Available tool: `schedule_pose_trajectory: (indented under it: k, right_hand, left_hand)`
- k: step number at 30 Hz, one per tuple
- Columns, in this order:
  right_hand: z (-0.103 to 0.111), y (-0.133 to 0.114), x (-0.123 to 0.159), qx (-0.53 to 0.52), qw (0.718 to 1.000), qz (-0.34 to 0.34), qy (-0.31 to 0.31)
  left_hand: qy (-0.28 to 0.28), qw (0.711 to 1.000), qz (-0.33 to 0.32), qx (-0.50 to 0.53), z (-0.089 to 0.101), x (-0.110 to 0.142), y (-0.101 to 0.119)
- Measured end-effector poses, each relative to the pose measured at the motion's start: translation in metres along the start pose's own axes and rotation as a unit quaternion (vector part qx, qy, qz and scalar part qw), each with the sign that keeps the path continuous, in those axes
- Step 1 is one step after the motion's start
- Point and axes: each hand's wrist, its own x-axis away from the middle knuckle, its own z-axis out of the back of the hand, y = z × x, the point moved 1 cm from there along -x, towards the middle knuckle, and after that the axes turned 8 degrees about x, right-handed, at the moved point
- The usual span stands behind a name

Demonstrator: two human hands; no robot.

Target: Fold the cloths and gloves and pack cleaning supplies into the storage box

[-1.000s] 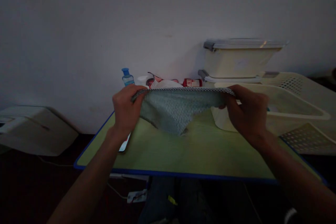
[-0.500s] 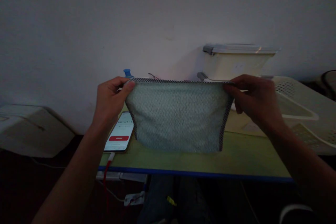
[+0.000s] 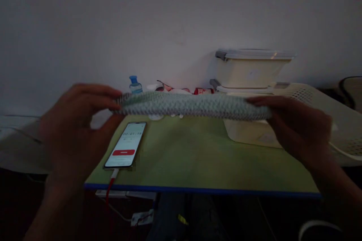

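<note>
Cloth (image 3: 186,106): swings up from hanging to roughly level, stretched above the green table (image 3: 195,158).
Left hand (image 3: 79,131): clamped on its left end.
Right hand (image 3: 301,130): clamped on its right end.
Phone (image 3: 126,145): near left, on table.

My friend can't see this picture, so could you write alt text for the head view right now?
A person's left hand and right hand hold a pale green cloth between them, above a green table. On the table's left lies a phone with a red cable; beyond the cloth are a bottle and, further right, stacked boxes.
</note>
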Motion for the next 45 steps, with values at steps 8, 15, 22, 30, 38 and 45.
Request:
schedule_pose_trajectory:
  k: [8,15,22,30,38,45]
  right_hand:
    - [-0.018,0.015,0.112,-0.046,0.947,0.064,-0.313]
    - [-0.007,0.013,0.113,0.000,0.938,0.095,-0.334]
    - [-0.051,-0.019,0.047,-0.064,0.968,0.021,-0.243]
    - [-0.170,-0.018,0.049,-0.107,0.957,-0.068,-0.262]
    - [-0.178,-0.018,0.065,0.015,0.938,-0.029,-0.344]
    - [-0.173,-0.007,0.065,0.096,0.916,0.004,-0.390]
  left_hand:
    - [-0.432,0.901,-0.020,-0.035,-0.007,0.116,-0.044]
    - [-0.494,0.867,0.024,-0.052,0.008,0.107,-0.040]
    - [-0.430,0.902,-0.001,-0.032,-0.058,0.061,-0.008]
    - [-0.438,0.892,-0.022,-0.110,-0.147,0.088,-0.031]
    - [-0.458,0.872,0.004,-0.172,-0.139,0.099,-0.035]
    - [-0.450,0.875,0.038,-0.176,-0.129,0.101,-0.038]
